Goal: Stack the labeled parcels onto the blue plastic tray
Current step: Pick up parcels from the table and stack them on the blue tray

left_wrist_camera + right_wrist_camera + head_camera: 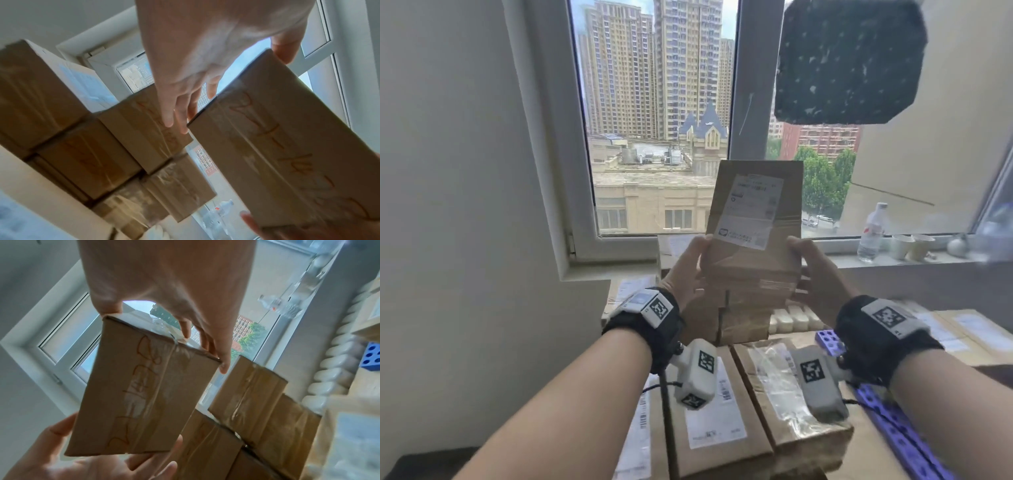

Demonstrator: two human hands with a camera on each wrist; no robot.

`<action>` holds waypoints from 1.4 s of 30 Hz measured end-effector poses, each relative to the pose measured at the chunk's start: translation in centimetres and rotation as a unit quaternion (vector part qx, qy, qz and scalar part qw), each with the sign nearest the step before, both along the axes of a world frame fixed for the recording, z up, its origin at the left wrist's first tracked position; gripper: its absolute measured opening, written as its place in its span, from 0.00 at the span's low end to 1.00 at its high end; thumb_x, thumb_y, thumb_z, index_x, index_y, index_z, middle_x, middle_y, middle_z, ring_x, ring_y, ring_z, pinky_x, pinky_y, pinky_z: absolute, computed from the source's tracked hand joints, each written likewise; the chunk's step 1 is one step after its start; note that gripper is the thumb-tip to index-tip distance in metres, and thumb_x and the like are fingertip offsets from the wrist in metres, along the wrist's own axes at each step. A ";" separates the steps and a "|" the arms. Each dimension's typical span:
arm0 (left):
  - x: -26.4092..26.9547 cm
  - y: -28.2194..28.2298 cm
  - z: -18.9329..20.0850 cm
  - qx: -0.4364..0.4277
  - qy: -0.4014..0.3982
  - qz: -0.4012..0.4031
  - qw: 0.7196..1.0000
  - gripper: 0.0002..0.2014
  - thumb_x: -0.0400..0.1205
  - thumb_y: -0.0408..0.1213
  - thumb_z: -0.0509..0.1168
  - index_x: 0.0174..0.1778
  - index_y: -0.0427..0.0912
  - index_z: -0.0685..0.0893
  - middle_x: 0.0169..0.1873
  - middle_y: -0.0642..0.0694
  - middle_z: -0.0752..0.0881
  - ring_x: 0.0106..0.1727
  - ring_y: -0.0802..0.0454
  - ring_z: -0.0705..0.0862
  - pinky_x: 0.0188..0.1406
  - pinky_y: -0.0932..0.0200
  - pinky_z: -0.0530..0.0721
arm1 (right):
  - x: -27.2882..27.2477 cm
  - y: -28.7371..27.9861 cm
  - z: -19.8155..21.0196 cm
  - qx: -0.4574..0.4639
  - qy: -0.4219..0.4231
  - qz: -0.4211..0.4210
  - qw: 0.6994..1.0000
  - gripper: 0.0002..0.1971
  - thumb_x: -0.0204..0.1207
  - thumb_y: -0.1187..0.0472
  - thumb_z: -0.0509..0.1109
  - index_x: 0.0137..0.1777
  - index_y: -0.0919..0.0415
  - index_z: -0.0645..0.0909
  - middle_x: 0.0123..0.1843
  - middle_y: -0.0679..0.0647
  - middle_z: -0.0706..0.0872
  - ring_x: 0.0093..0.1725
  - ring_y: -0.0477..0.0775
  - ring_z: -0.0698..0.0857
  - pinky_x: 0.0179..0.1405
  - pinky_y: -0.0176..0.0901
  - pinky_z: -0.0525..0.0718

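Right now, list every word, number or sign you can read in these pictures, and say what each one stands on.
Shipping label on the held parcel: printed text, too blurred to read.
Red handwriting on the held parcel's taped side: perhaps "14" in the middle, the rest illegible.
Labels on the stacked parcels: barcodes and print, too small to read.
Wrist tags: square black-and-white code patterns, no words.
Water bottle: red mark, unreadable.

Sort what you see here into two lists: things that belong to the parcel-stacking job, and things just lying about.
Part of the job:
- brown cardboard parcel with white label, held up by the left hand and right hand
- stacked brown labelled parcels
- blue perforated plastic tray

Lying about:
- clear plastic water bottle
- white paper cups
- dark speckled foam pad
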State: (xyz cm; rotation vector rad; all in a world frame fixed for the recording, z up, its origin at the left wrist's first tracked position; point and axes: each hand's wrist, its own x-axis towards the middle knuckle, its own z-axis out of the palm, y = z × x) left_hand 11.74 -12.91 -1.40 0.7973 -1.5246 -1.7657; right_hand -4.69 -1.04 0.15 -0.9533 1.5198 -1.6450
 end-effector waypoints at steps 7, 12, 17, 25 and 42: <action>-10.4 5.2 0.9 -0.039 0.058 -0.084 0.994 0.35 0.72 0.62 0.63 0.69 0.42 0.81 0.49 0.41 0.88 0.39 0.50 0.89 0.29 0.60 0.86 | -8.5 7.4 -0.4 -0.033 0.013 -0.030 0.999 0.11 0.81 0.51 0.63 0.42 0.56 0.79 0.28 0.46 0.84 0.28 0.45 0.80 0.36 0.42 0.75; -19.3 10.0 -0.1 -0.025 0.012 -0.094 0.995 0.34 0.70 0.69 0.64 0.61 0.45 0.85 0.51 0.36 0.90 0.43 0.45 0.89 0.37 0.57 0.87 | -16.7 13.5 -1.9 0.006 0.017 -0.027 0.999 0.09 0.82 0.52 0.63 0.47 0.56 0.80 0.39 0.52 0.84 0.37 0.50 0.83 0.35 0.41 0.82; -26.7 15.3 -1.4 -0.016 0.011 -0.092 0.996 0.22 0.89 0.53 0.48 0.57 0.45 0.83 0.45 0.41 0.89 0.35 0.51 0.88 0.39 0.58 0.87 | -23.8 18.9 -3.8 0.020 0.006 -0.018 1.000 0.05 0.79 0.54 0.66 0.45 0.54 0.79 0.34 0.47 0.85 0.33 0.44 0.84 0.34 0.40 0.79; -35.6 21.6 -7.0 0.043 -0.001 -0.048 0.998 0.23 0.75 0.59 0.60 0.55 0.49 0.88 0.58 0.38 0.90 0.56 0.37 0.86 0.68 0.34 0.77 | -33.4 24.9 -8.8 0.066 -0.034 -0.001 0.997 0.31 0.59 0.48 0.71 0.62 0.63 0.79 0.49 0.54 0.87 0.44 0.48 0.86 0.36 0.39 0.81; -41.2 21.8 -24.9 0.244 -0.159 -0.059 0.955 0.38 0.63 0.59 0.71 0.67 0.39 0.84 0.61 0.34 0.87 0.64 0.28 0.83 0.67 0.36 0.76 | -39.9 23.0 -22.9 0.248 -0.073 -0.056 0.964 0.29 0.78 0.50 0.72 0.75 0.61 0.72 0.66 0.55 0.84 0.52 0.47 0.87 0.37 0.39 0.84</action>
